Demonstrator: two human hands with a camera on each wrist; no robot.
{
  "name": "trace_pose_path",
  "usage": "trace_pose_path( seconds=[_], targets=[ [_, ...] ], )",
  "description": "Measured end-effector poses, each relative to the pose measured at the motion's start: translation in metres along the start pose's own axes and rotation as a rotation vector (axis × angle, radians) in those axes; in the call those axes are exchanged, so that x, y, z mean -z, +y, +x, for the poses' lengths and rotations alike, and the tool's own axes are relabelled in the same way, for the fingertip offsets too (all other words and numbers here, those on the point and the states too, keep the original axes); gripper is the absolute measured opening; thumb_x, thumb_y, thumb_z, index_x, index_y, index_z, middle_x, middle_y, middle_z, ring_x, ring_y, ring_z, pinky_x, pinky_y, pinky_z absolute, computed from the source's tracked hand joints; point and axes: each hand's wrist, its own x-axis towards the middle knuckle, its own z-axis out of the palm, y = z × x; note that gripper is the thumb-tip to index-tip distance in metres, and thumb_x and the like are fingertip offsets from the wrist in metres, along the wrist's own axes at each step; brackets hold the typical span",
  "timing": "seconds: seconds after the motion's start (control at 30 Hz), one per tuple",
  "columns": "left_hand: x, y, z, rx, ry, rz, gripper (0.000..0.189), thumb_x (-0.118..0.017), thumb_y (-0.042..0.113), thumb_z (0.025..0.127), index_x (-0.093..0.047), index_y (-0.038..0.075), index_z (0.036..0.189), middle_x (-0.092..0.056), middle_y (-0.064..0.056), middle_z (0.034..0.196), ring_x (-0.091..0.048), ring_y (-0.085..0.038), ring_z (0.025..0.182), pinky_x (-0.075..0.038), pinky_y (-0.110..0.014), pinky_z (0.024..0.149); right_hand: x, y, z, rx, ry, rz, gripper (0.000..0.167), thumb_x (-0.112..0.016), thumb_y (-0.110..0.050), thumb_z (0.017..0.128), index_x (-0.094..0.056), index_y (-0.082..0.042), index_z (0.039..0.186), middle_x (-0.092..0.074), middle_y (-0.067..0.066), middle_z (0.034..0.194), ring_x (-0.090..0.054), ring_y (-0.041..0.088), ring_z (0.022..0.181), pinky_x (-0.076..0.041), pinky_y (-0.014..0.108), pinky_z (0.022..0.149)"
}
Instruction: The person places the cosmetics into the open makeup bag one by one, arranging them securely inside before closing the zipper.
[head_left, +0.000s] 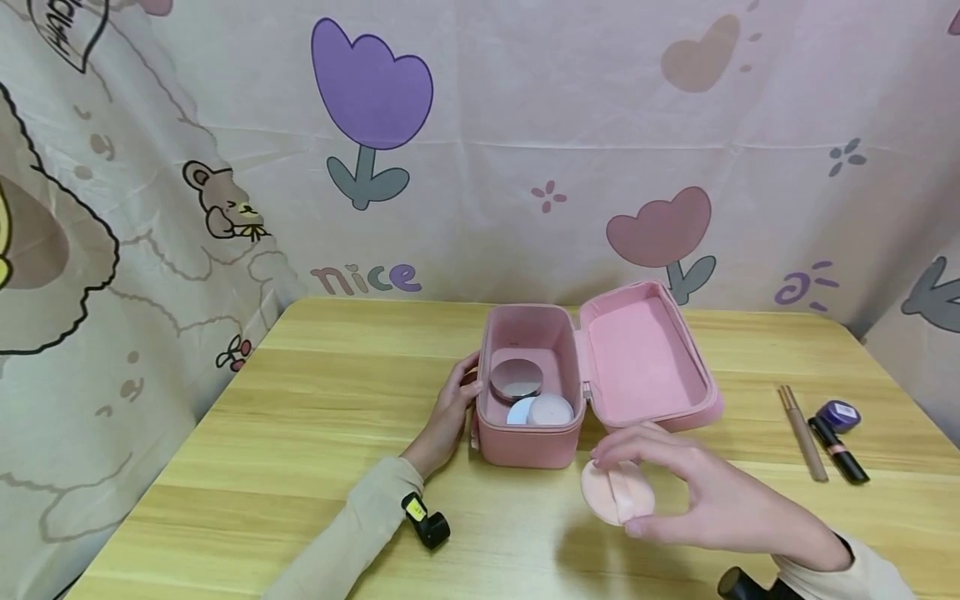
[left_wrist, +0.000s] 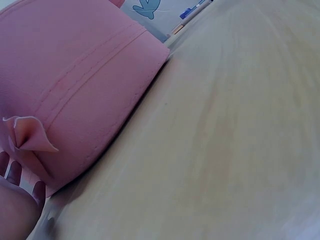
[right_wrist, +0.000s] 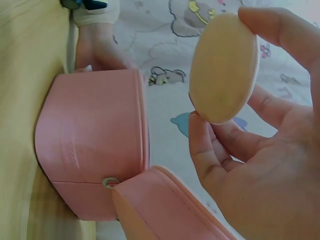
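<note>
A pink cosmetic case (head_left: pixel 528 446) stands on the table with its lid (head_left: pixel 648 358) swung out to the right. Against the case's left wall rests my left hand (head_left: pixel 450 408), its fingertips near a small pink bow (left_wrist: pixel 32 135) in the left wrist view. Inside the case lie a round compact with a mirror-like top (head_left: pixel 516 379), a pale round puff-like piece (head_left: pixel 551 410) and a white disc (head_left: pixel 519 412) partly behind it. My right hand (head_left: pixel 697 483) pinches a round powder puff (head_left: pixel 603 493) by its edges, in front of the lid; a ribbon band crosses the puff.
Toward the right of the table lie a slim brown pencil-like stick (head_left: pixel 804 437), a black tube with a pink band (head_left: pixel 840 452) and a small purple round container (head_left: pixel 838 415). A printed cloth (head_left: pixel 480 217) hangs behind the wooden table (head_left: pixel 337 375).
</note>
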Motion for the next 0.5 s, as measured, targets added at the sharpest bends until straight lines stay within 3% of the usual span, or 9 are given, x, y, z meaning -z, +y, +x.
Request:
trace_pose_path(
  seconds=[0.5],
  targets=[
    [-0.001,0.002,-0.001,-0.003,0.004,-0.007,0.063,-0.043,0.027,0.093,-0.029,0.006,0.150,-0.033,-0.026,0.144,-0.034,-0.036,0.130,-0.027,-0.046,0.107,0.002,-0.011,0.025,0.086,-0.105,-0.146,0.048,-0.075,-0.016,0.079,-0.059,-0.027,0.122,-0.056,-0.013,0.122,-0.052,0.009,0.109,-0.047,0.029,0.086]
  ],
)
